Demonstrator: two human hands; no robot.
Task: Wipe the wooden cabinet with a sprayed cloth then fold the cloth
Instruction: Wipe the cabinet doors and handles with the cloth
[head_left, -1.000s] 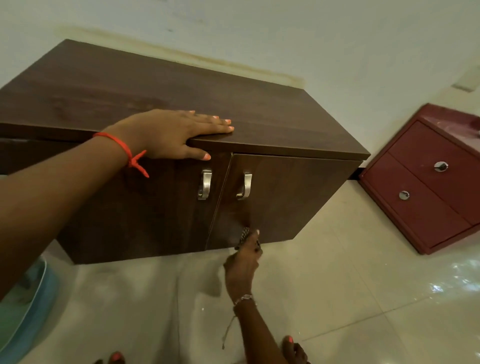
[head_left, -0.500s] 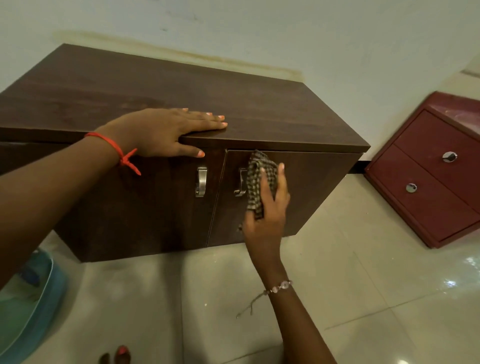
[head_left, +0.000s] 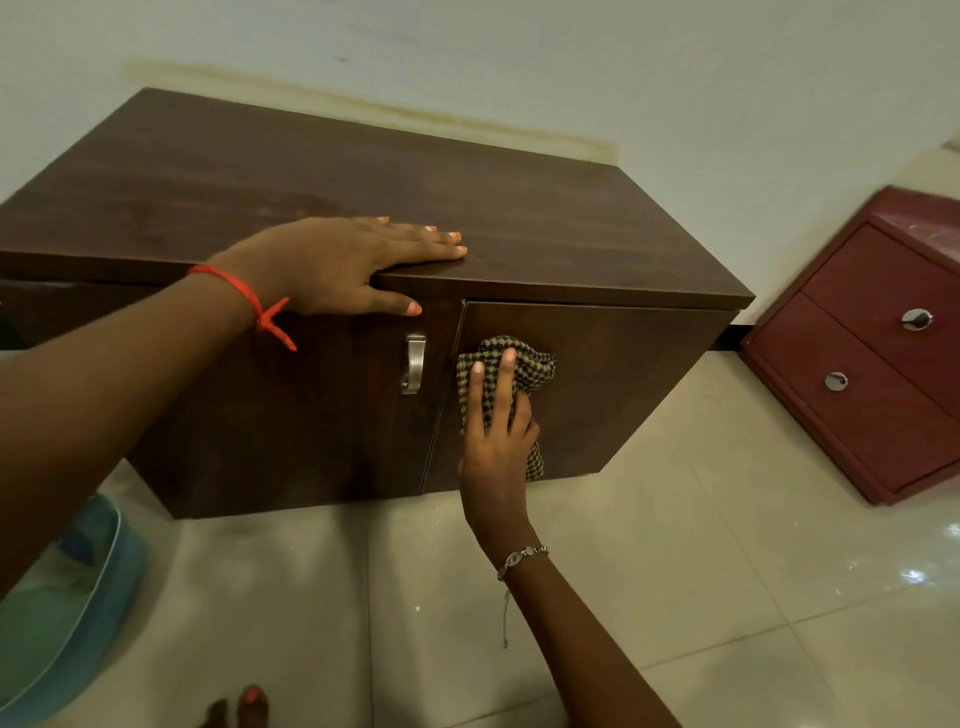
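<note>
Cabinet: a low dark-brown wooden cabinet (head_left: 545, 223) with two front doors stood on the floor against a pale wall
Cabinet top: bare apart from the left hand; its front edge overhung the doors
Left door: carried a curved brushed-metal handle (head_left: 414, 364) near the seam between the doors
Right door: its upper inner corner was covered by the cloth and the right hand
Cloth: a bunched black-and-tan checked cloth (head_left: 535, 366) lay pressed against the right door just beside the centre seam, with a tail hanging down past the palm
Right hand: the right hand (head_left: 498, 431) lay flat with fingers (head_left: 506, 384) spread upward over the cloth, pinning it to the door; a thin beaded bracelet (head_left: 522, 556) circled the wrist
Right grip: a loose, flat-palmed press on the cloth, not a clenched fist
Left hand: the left hand (head_left: 343, 265) rested palm-down on the front edge of the cabinet top, thumb hooked over the edge above the left door; an orange thread band (head_left: 244, 293) was tied round the wrist
Left grip: released, holding nothing, fingers extended
Floor: glossy cream tiled floor (head_left: 727, 597)
Right side: a dark-red two-drawer chest (head_left: 872, 395) with round metal knobs stood well apart from the cabinet
Lower left: part of a light-blue plastic tub (head_left: 78, 613) showed at the edge
</note>
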